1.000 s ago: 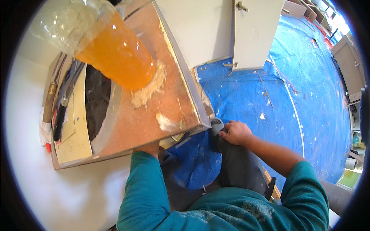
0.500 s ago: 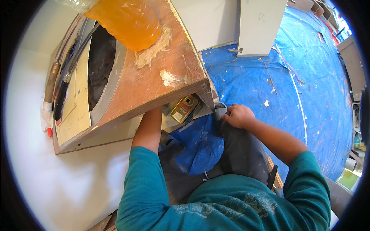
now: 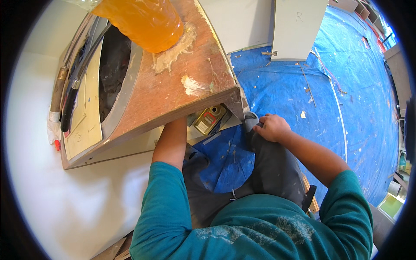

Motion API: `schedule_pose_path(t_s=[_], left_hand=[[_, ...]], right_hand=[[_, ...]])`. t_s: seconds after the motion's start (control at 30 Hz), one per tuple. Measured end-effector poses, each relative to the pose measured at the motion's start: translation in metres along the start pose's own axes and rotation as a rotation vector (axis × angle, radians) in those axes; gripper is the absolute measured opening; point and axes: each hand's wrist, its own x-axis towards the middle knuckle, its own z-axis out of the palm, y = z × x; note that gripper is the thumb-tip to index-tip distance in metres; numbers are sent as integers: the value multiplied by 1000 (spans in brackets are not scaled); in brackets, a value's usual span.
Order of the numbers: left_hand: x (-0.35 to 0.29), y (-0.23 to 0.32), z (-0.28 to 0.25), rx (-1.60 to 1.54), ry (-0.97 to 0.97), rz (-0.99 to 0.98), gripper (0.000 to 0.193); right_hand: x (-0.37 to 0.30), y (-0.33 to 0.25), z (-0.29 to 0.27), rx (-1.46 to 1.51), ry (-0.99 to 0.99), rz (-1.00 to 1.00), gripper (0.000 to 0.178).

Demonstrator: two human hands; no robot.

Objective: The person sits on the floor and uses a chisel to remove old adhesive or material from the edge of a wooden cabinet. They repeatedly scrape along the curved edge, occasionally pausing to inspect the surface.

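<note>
My left forearm reaches under the wooden top of a box-like stand; the hand itself is hidden beneath it. Close to that wrist, on the shelf below the top, a yellow-gold metal can with a red label and a round neck leans at a slant. My right hand rests on my knee in dark grey trousers, its fingers loosely bent over the cloth with nothing seen in them. Just beyond these fingers shows a grey rounded rim, too partial to name.
A clear plastic container of orange liquid stands on the stained top. Left of it are a dark opening and hand tools with long handles. A pale panel rises from the paint-specked blue tarp.
The view has shifted slightly, so the stand and can appear a little displaced. My left arm stays under the top and my right hand stays on the knee.
</note>
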Motion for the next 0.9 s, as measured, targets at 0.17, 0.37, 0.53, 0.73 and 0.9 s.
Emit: schedule_pose_path(t_s=[0.17,0.37,0.53,0.73,0.9], left_hand=[[2,1,3,-10,-4,-3,45],[5,1,5,-24,-10,-4,45],[6,2,1,-34,-14,-8,46],[8,1,-6,-49,-19,-15,46],[10,2,-8,-62,-23,-19,47]], right_hand=[[-2,-2,-4,2,-3,-6,50],[-1,1,0,3,18,-21,50],[-1,2,1,21,30,-15,51],[-3,-3,-6,18,-15,7,52],[-2,-1,-4,25,-20,14,52]])
